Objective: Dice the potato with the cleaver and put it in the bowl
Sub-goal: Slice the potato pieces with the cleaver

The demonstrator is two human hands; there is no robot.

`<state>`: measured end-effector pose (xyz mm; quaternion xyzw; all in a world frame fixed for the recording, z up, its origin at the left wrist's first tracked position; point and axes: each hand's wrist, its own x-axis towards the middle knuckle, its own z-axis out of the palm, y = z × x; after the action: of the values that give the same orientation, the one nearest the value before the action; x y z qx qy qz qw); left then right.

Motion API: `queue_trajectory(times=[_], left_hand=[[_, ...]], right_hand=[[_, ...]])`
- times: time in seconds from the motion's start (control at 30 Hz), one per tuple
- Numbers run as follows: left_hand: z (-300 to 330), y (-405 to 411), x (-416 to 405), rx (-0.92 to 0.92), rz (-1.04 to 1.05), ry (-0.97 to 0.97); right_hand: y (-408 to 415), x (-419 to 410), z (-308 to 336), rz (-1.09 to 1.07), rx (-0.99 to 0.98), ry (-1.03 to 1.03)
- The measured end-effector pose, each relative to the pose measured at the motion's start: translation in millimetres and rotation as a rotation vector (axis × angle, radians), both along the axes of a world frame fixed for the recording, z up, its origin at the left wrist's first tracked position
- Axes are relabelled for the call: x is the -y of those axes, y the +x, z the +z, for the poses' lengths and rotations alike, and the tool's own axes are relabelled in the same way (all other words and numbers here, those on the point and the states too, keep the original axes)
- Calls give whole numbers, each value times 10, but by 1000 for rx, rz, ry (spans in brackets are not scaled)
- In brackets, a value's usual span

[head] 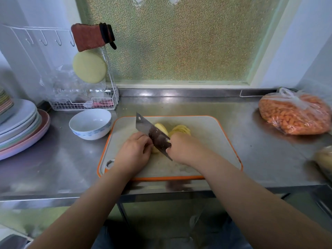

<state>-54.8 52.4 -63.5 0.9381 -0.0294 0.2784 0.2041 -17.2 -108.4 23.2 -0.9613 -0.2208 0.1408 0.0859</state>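
Note:
A peeled yellow potato (pixel 161 128) lies on the white cutting board (pixel 206 133) with an orange rim. My right hand (pixel 185 150) grips the handle of the dark cleaver (pixel 152 133), whose blade stands against the potato. Several cut slices (pixel 181 130) lean in a fan to the right of the blade. My left hand (pixel 134 151) holds the near part of the potato with curled fingers, just left of the blade. A white bowl (pixel 90 123) with a blue pattern stands empty on the counter, left of the board.
A stack of pastel plates (pixel 19 128) sits at the far left. Behind the bowl is a white wire rack (pixel 84 103) with a sponge and cloth. A plastic bag of orange pieces (pixel 294 114) lies at the right, another bag (pixel 325 159) at the right edge.

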Motion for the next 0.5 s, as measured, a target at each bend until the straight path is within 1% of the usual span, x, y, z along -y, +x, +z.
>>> queue_trajectory(times=[0.13,0.33,0.5], left_hand=[[4,-11,9,-2,2,24],[17,-17,33,-10,7,52],[7,1,15,-33,12,39]], right_hand=[[-17,-10,44,21,21,14],[-64,-45,153,53,25,-95],[-49,-92,233,79,32,-166]])
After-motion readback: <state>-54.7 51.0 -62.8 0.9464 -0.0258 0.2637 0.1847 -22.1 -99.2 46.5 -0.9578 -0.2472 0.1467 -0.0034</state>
